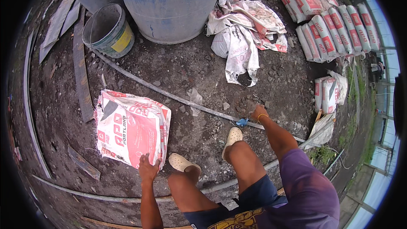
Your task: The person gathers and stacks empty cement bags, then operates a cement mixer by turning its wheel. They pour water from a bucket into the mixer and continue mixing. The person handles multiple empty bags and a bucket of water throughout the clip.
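Left fingers (146, 158) lie parted on a creased, boxy sack (133, 125) — right fingers (256, 110) unclear.

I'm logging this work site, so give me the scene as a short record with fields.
Left hand: fingers at the near right corner of a red-and-white sack
Right hand: near a blue scrap by the grey hose; cannot tell if it holds anything
Far side: blue drum, bucket, crumpled sacks
Far right: stacked sacks
Ground: dark, stony soil
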Action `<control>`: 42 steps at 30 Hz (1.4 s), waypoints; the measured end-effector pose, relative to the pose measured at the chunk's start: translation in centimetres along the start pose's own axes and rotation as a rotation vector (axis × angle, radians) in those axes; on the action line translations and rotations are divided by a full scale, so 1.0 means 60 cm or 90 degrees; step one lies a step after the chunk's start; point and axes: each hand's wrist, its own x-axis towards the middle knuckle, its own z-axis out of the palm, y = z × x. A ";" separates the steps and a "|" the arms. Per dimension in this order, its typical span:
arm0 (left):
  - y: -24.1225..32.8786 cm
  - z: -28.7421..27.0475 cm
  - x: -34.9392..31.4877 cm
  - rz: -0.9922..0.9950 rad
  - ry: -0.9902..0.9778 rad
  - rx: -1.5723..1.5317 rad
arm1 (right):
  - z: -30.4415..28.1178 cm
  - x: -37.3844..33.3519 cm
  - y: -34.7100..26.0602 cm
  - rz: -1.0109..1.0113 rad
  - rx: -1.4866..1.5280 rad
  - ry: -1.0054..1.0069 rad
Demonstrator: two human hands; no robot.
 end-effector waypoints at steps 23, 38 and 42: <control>1.028 -0.109 0.005 0.040 -0.165 -0.247 | -0.599 0.629 -0.069 -0.233 0.322 0.307; 1.273 -0.230 0.162 0.087 0.024 -0.067 | -0.814 0.348 -0.001 -0.602 0.394 0.265; 1.329 -0.257 0.280 0.211 0.074 0.044 | -0.960 0.217 0.092 -0.640 0.357 0.231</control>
